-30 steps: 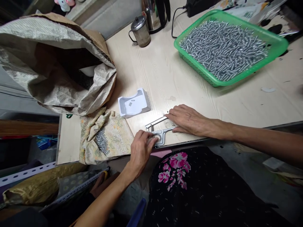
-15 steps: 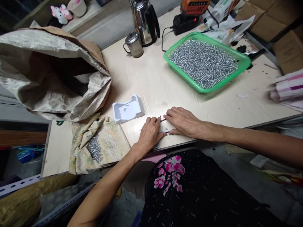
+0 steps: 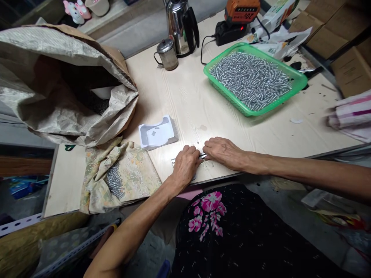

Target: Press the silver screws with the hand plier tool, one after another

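Near the table's front edge, my left hand (image 3: 185, 164) is closed round a narrow metal rail (image 3: 202, 156), whose silvery end sticks out to the left of that hand. My right hand (image 3: 222, 152) pinches the rail from the other side, fingers curled and pressed together. Between the two hands a short shiny stretch shows; the rest lies hidden under the fingers. Just beyond my left hand stands a small white cut-open box (image 3: 159, 133) with a few tiny metal pieces inside. Small springs or pins (image 3: 115, 181) lie heaped on a patterned cloth (image 3: 139, 170) to the left.
A green basket (image 3: 252, 112) full of small silvery spring-like pieces stands at the back right. The large open paper sack (image 3: 121, 104) rises on the left. A metal mug (image 3: 168, 58), a kettle (image 3: 177, 27) and a charger with battery (image 3: 230, 33) line the back.
Two separate dark strips between my hands have come together into one line. My right thumb has drawn in toward the fingers. The view has shifted slightly.
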The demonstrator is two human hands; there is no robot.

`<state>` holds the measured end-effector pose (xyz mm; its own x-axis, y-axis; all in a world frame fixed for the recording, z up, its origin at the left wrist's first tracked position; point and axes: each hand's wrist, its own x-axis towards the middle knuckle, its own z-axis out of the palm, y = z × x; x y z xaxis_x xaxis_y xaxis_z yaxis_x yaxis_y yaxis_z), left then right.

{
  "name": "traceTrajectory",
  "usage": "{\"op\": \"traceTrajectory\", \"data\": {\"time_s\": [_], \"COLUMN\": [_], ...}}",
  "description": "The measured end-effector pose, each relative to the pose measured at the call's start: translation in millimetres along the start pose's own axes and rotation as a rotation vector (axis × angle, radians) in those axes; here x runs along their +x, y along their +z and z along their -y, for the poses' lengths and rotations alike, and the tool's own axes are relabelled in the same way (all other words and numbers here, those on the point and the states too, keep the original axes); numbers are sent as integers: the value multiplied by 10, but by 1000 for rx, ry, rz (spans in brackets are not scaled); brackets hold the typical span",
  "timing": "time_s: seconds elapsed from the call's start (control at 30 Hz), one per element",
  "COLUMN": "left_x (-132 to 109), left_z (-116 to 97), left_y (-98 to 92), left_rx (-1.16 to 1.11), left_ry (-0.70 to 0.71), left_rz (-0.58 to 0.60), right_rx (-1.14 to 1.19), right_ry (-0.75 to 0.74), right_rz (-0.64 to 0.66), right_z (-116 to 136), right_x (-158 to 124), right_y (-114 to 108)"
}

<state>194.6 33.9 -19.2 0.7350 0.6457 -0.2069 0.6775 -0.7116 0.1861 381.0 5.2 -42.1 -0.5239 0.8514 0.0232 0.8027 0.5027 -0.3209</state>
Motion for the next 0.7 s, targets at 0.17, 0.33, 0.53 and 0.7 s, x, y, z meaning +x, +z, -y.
{"op": "traceTrajectory", "data": {"time_s": [0.17, 0.33, 0.53, 0.7], "left_x": [18, -80, -707, -1337], "left_z": [12, 67, 453, 1087], "left_y": [14, 27, -73, -117], "left_rx": [-5, -97, -200, 80], "left_ry": [5, -17, -195, -657], "left_rz": [-6, -87, -357, -397], "right_rx": [35, -5, -2, 135], "right_ry": [-14, -1, -33, -108], "right_rz": [26, 10, -156, -156], "right_z": [-22, -43, -4, 70], "right_x": [8, -13, -136, -208], "right_y": [-29, -96, -19, 203]}}
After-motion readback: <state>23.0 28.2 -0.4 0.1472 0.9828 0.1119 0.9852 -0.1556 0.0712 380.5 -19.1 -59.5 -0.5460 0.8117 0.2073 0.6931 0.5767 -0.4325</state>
